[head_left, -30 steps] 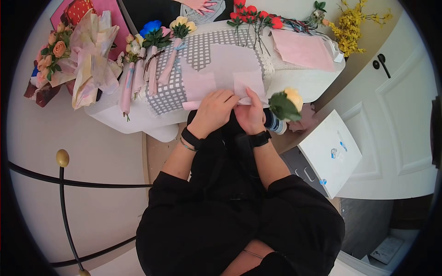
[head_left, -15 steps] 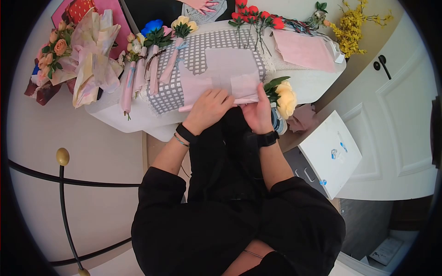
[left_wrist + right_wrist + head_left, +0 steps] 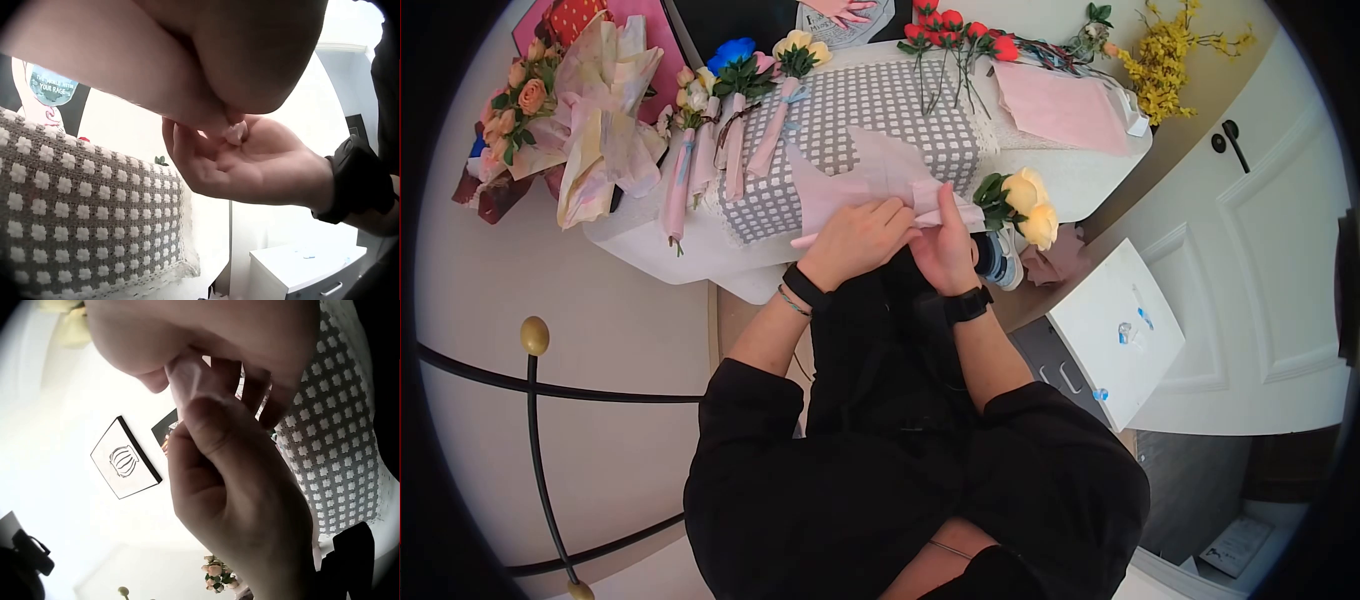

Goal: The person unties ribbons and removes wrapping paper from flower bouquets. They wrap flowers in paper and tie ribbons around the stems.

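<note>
A sheet of pale pink paper (image 3: 840, 190) stands partly raised over the table edge, its near side rolled into a thin tube. My left hand (image 3: 855, 242) pinches this roll with curled fingers, and its thumb and fingers show on the paper in the right wrist view. My right hand (image 3: 946, 252) holds the roll's right end, thumb on top and fingers beneath. Just past that hand, cream-yellow flowers (image 3: 1028, 205) with green leaves stick out. A bit of pink paper (image 3: 236, 133) shows between both hands in the left wrist view.
A grey-and-white checked cloth (image 3: 750, 215) covers part of the white table. Wrapped flowers (image 3: 678, 195) and a large bouquet (image 3: 605, 140) lie left; red roses (image 3: 950, 32), pink sheets (image 3: 1060, 110) and yellow blossoms (image 3: 1165, 75) lie at the back and right. A white cabinet (image 3: 1120, 330) stands right.
The flat part of the paper has grown smaller and its far edge has come nearer and risen. The yellow flowers have turned, and my right hand has shifted slightly left.
</note>
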### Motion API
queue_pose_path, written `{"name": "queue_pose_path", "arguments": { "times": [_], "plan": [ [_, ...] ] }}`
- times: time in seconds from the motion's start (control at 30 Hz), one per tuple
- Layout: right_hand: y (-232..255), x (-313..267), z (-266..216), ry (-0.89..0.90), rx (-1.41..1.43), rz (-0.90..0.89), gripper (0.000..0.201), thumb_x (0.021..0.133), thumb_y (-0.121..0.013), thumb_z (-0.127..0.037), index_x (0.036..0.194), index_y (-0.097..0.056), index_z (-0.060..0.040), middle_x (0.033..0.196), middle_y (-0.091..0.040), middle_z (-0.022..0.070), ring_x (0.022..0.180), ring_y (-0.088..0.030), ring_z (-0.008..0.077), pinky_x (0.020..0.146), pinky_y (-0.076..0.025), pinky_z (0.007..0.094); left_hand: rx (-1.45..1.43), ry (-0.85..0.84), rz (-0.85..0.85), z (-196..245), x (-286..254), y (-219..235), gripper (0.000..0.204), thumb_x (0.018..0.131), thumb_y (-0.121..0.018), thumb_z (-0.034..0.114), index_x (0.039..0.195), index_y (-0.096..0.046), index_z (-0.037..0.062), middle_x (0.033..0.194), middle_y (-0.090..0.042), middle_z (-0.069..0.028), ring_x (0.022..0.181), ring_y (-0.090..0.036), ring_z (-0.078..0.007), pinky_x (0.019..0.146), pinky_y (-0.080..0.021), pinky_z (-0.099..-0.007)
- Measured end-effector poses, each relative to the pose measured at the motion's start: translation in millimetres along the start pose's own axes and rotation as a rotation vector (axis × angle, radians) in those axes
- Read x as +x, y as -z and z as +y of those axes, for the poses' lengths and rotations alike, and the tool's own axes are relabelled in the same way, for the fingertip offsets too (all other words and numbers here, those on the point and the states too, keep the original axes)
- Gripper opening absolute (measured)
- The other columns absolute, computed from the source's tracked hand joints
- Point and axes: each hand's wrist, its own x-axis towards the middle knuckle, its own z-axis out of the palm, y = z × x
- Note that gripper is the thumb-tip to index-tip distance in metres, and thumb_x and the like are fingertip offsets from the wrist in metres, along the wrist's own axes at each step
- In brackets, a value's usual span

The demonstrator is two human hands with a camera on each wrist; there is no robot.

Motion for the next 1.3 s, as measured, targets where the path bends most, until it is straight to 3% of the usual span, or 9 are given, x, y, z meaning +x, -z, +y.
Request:
{"name": "queue_pose_path", "arguments": {
  "times": [0.17,0.23,0.43,0.67,0.97,1.07,1.17,1.23,1.3],
  "plan": [
    [-14,-7,-8,0.031,-0.104,0.128,0.038,0.098,-0.045,-0.034,0.122,-0.051,-0.0049,0.119,-0.058,0.0065,0.110,-0.055,0.0200,0.093,-0.043,0.0352,0.076,0.031,-0.048,-3,-13,-5,0.016,0.083,-0.063,0.022,0.085,-0.056,0.0069,0.077,-0.055,-0.0034,0.067,-0.060,-0.0195,0.055,-0.047,-0.0329],
    [-13,-9,-5,0.138,-0.160,0.039,0.038,0.097,-0.046,-0.028,0.125,-0.049,-0.0015,0.121,-0.057,0.0094,0.114,-0.053,0.0226,0.098,-0.040,0.0386,-0.039,0.050,-0.127,-5,-15,-6,0.020,0.085,-0.062,0.024,0.082,-0.055,0.0058,0.074,-0.058,-0.0075,0.067,-0.060,-0.0249,0.055,-0.047,-0.0360],
    [4,-6,-7,0.036,0.037,-0.139,0.047,0.094,-0.047,-0.027,0.131,-0.045,0.0006,0.127,-0.054,0.0136,0.121,-0.048,0.0275,0.105,-0.034,0.0426,-0.289,0.231,-0.289,10,-10,9,0.034,0.088,-0.061,0.034,0.078,-0.053,0.0017,0.062,-0.057,-0.0193,0.057,-0.056,-0.0390,0.055,-0.045,-0.0459],
    [3,-1,-13,0.024,-0.098,-0.027,0.040,0.099,-0.043,-0.031,0.127,-0.048,-0.0028,0.120,-0.058,0.0133,0.113,-0.054,0.0263,0.099,-0.041,0.0416,-0.287,0.313,-0.397,9,-17,10,0.040,0.087,-0.060,0.041,0.078,-0.056,0.0017,0.066,-0.061,-0.0199,0.059,-0.060,-0.0387,0.055,-0.047,-0.0462],
    [1,-3,-26,0.085,-0.089,0.202,0.029,0.098,-0.048,-0.026,0.116,-0.053,-0.0046,0.101,-0.065,0.0115,0.096,-0.063,0.0222,0.082,-0.051,0.0357,0.194,0.090,-0.014,2,-31,5,0.023,0.085,-0.065,0.026,0.083,-0.053,0.0067,0.070,-0.053,-0.0048,0.069,-0.060,-0.0241,0.054,-0.046,-0.0374],
    [-8,-5,-27,0.113,-0.104,0.179,0.029,0.098,-0.048,-0.026,0.117,-0.053,-0.0046,0.104,-0.064,0.0114,0.097,-0.062,0.0229,0.084,-0.050,0.0375,0.099,0.133,-0.032,1,-34,9,0.025,0.087,-0.062,0.028,0.081,-0.054,0.0055,0.067,-0.055,-0.0085,0.064,-0.059,-0.0273,0.052,-0.045,-0.0395],
    [-14,-9,-28,0.119,-0.041,0.079,0.031,0.098,-0.047,-0.028,0.118,-0.053,-0.0044,0.108,-0.063,0.0110,0.100,-0.061,0.0239,0.087,-0.049,0.0398,-0.079,0.295,-0.244,-2,-27,20,0.029,0.089,-0.059,0.031,0.079,-0.057,0.0042,0.062,-0.055,-0.0135,0.057,-0.057,-0.0316,0.052,-0.044,-0.0414],
    [-17,-15,-29,-0.001,0.038,0.002,0.033,0.098,-0.046,-0.029,0.119,-0.053,-0.0042,0.110,-0.062,0.0102,0.101,-0.060,0.0244,0.090,-0.047,0.0410,-0.488,0.443,-0.366,-4,-21,24,0.039,0.090,-0.056,0.038,0.070,-0.055,0.0049,0.058,-0.056,-0.0157,0.050,-0.055,-0.0338,0.049,-0.045,-0.0414],
    [-7,-10,-29,-0.010,0.011,0.021,0.033,0.098,-0.046,-0.029,0.118,-0.053,-0.0040,0.110,-0.062,0.0101,0.101,-0.060,0.0243,0.090,-0.048,0.0408,-0.352,0.393,-0.337,1,-21,28,0.038,0.091,-0.055,0.037,0.071,-0.056,0.0043,0.059,-0.056,-0.0161,0.051,-0.056,-0.0336,0.051,-0.046,-0.0414]
  ]
}}
